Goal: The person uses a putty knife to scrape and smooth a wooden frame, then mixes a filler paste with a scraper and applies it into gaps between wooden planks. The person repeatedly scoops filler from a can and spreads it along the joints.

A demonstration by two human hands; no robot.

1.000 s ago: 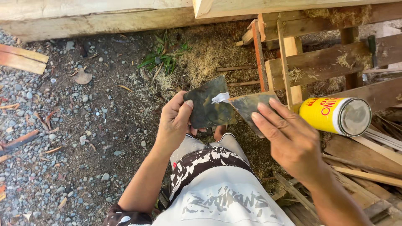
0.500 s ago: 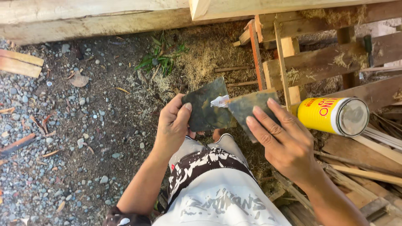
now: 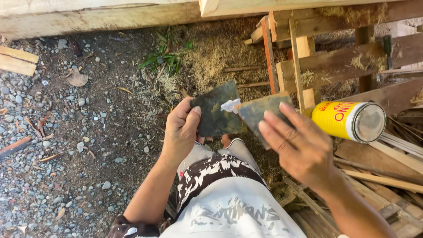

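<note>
The person's left hand (image 3: 181,132) pinches a dark, flat, rectangular scraper blade (image 3: 216,109) by its lower left edge, thumb on top and fingers curled behind it. The right hand (image 3: 299,147) has its fingers stretched out and pressed flat along a second dark, flat blade (image 3: 257,111), which it holds just right of the first one. A small white dab of putty (image 3: 230,105) sits where the 2 blades meet. Both blades are just left of a yellow cylindrical tin can with red lettering and a silver lid (image 3: 348,121), which lies on its side on weathered wooden planks (image 3: 396,172). A wooden pallet frame (image 3: 308,66) rises behind the can. Far left of the can, grey gravel (image 3: 53,145) covers the ground, and a tuft of green grass (image 3: 165,55) grows up and left of it.
</note>
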